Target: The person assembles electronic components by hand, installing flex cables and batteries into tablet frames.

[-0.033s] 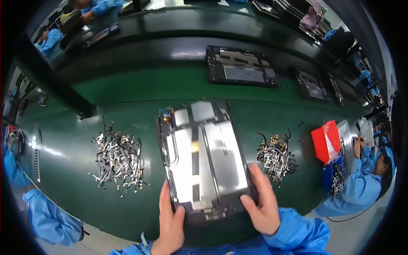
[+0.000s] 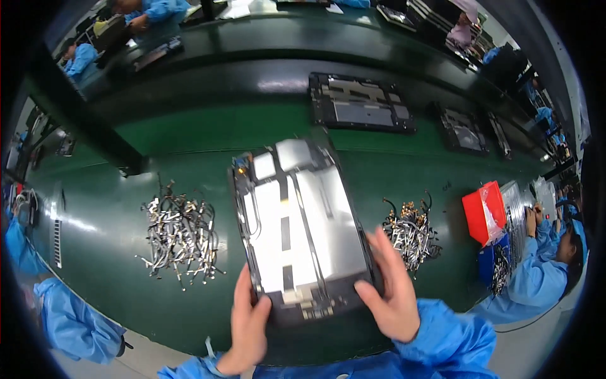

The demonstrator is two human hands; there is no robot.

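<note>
Tablet-like device (image 2: pixel 334 234), left grip (image 2: pixel 248 328) and right grip (image 2: pixel 394 303) holding its 2 sides, any lettering too blurred to read

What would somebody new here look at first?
Probably the big, shiny silvery device in the middle, held between the left fingers and right fingers. Next, the left pile and right pile of tangled, cable-like bits on the green table. Then the red bin at right.

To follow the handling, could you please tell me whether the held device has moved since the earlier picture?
Yes, slightly: the far end of the held device has shifted left and upward in the view, nearer the fixed dark post.
</note>
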